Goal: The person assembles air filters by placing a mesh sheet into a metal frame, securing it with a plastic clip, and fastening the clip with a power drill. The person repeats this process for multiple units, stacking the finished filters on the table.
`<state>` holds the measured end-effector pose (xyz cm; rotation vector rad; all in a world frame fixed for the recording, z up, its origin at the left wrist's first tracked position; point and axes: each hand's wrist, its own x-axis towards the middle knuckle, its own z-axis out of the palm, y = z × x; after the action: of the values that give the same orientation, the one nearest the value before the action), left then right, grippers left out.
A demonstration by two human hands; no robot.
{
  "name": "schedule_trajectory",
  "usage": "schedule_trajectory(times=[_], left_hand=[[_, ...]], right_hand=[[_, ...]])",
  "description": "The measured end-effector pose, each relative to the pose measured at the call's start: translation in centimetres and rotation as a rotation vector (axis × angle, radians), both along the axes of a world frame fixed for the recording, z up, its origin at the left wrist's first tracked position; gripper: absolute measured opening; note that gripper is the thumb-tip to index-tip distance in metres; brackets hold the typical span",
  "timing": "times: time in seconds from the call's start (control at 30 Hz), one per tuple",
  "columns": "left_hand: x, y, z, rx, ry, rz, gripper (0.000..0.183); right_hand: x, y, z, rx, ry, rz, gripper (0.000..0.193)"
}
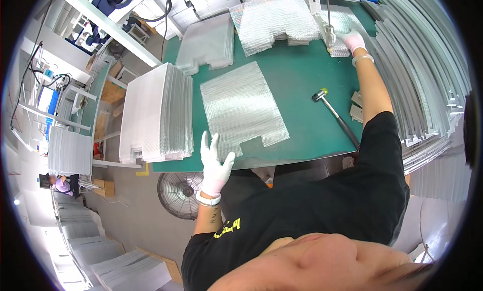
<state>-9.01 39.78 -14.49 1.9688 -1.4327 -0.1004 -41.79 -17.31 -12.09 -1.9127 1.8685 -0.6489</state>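
My left hand [216,166], in a white glove with a pinkish cuff, is open with fingers spread at the near edge of a silvery mesh-textured sheet [241,102]. The sheet lies flat on the green tabletop [297,90] and has notches cut in its near side. At the far right my right hand [353,40], gloved the same way, reaches over another mesh sheet [347,20]. Its fingers look stretched out on that sheet, beside an upright metal post [329,32]. A hammer [334,115] with a black grip lies on the table below this hand.
Stacks of notched sheets stand at the left [156,115], back left [206,42] and back middle [276,19]. Long pale panels [427,69] crowd the right side. Small beige blocks [356,107] lie by my right arm. A floor fan [179,194] stands below the table's near edge.
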Motion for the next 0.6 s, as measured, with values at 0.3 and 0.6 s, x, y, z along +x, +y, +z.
schedule_trajectory(times=[0.3,0.6], left_hand=[[-0.3,-0.8,0.4,-0.053,0.098,-0.041,0.071],[-2.3,-5.1,4.7,0.207,0.768,-0.270,0.060]], right_hand=[[2.2,0.7,1.9,-0.324,-1.403,-0.207,0.075],[7.7,16.1,4.0,-0.724,-1.275,0.279,0.070]])
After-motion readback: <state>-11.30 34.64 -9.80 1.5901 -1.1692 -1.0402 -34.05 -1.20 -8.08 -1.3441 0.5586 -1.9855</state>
